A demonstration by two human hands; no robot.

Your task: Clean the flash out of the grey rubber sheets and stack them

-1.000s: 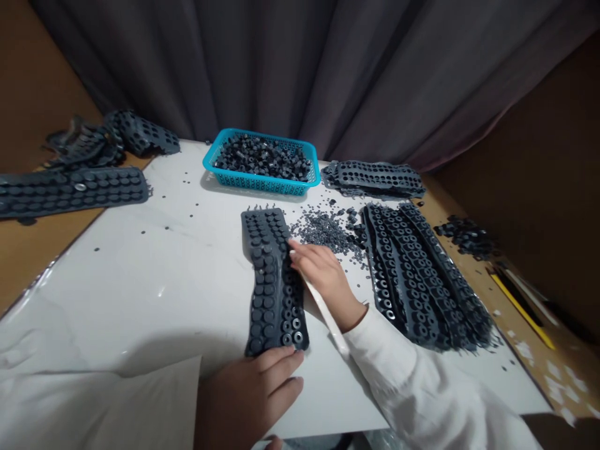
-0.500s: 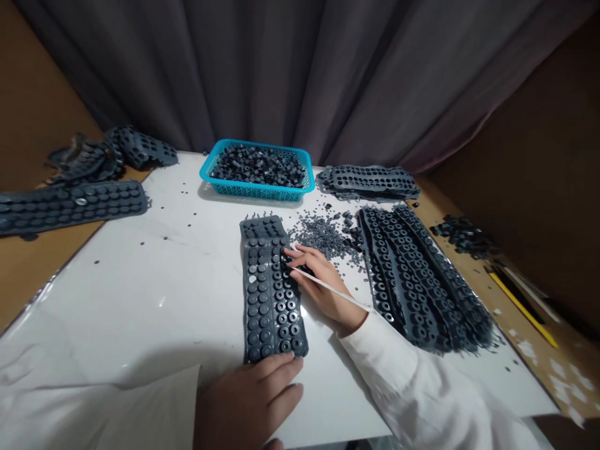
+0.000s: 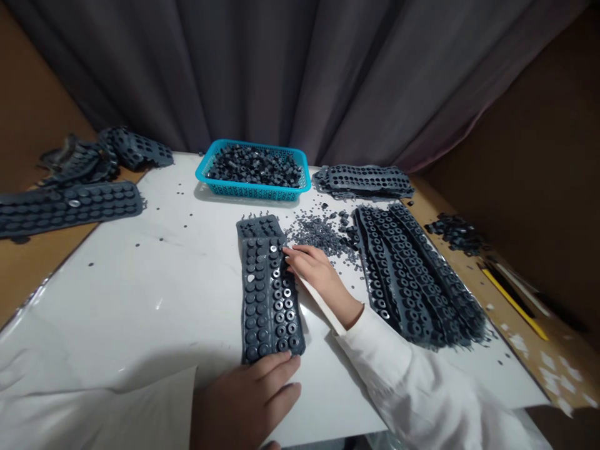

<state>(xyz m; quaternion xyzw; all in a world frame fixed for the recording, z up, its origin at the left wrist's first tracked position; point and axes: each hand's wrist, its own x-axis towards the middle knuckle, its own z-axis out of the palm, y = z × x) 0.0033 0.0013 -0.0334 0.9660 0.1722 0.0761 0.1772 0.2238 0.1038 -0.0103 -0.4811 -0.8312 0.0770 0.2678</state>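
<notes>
A dark grey moulded rubber sheet (image 3: 257,307) with rows of round studs lies lengthwise in front of me, its far end covered by a holed part. My left hand (image 3: 250,397) rests on its near edge, fingers outstretched and pressing lightly. Over the right-hand rows, toward the far end, my right hand (image 3: 323,280) is closed around a thin white stick (image 3: 324,306). The stick's tip is hidden behind the fingers. Small grey rubber bits (image 3: 321,232) are scattered just beyond that hand.
A blue basket (image 3: 255,190) of small dark rubber pieces stands at the back. Stacked rubber sheets (image 3: 412,281) lie on the right, holed sheets (image 3: 365,181) behind them. Another studded sheet (image 3: 70,206) sits left. A yellow tool (image 3: 515,303) lies far right.
My right hand has turned slightly, and the white stick is now steeper, lying closer along the palm. My left hand stays at the sheet's near edge. The whole view has shifted slightly.
</notes>
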